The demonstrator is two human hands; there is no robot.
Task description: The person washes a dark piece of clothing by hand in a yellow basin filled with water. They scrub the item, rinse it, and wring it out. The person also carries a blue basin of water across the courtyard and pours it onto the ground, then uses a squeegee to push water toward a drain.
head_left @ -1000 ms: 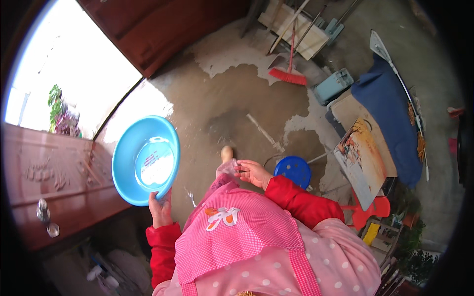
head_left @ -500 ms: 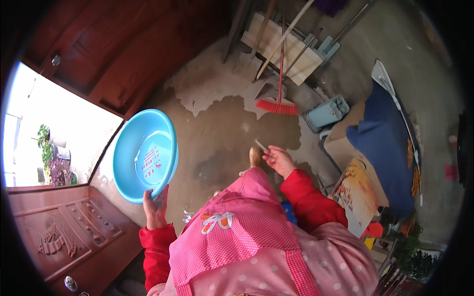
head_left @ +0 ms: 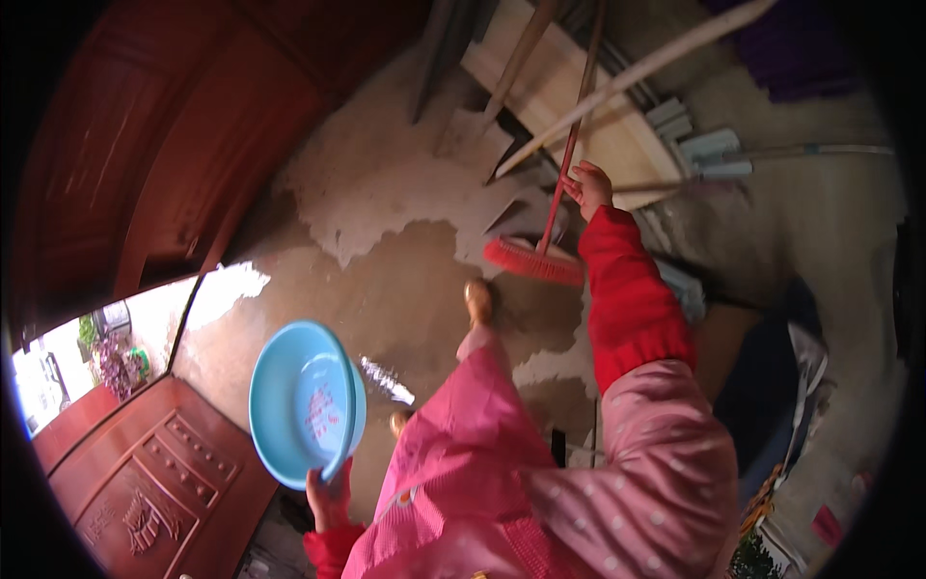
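My left hand (head_left: 330, 500) grips the rim of a light-blue plastic basin (head_left: 301, 405) with red print inside. The basin is tilted, and no contents show in it. My right arm reaches forward, and my right hand (head_left: 590, 187) has its fingers curled at the handle of a broom (head_left: 533, 261) with red bristles. The hand itself partly hides the contact with the handle. Behind the broom head, a grey dustpan (head_left: 521, 214) rests on the floor. The small pale stick seen earlier in my right hand does not show now.
Wet patches darken the concrete floor (head_left: 386, 275). A pale wooden stick (head_left: 632, 82), a shovel (head_left: 482, 121) and a light board (head_left: 617, 130) lean at the back. Red-brown doors (head_left: 154, 468) stand left. Dark blue cloth (head_left: 757, 386) lies at right.
My right hand has moved forward from beside my body to the broom handle. My view has shifted forward, and the basin sits lower in it, still in my left hand.
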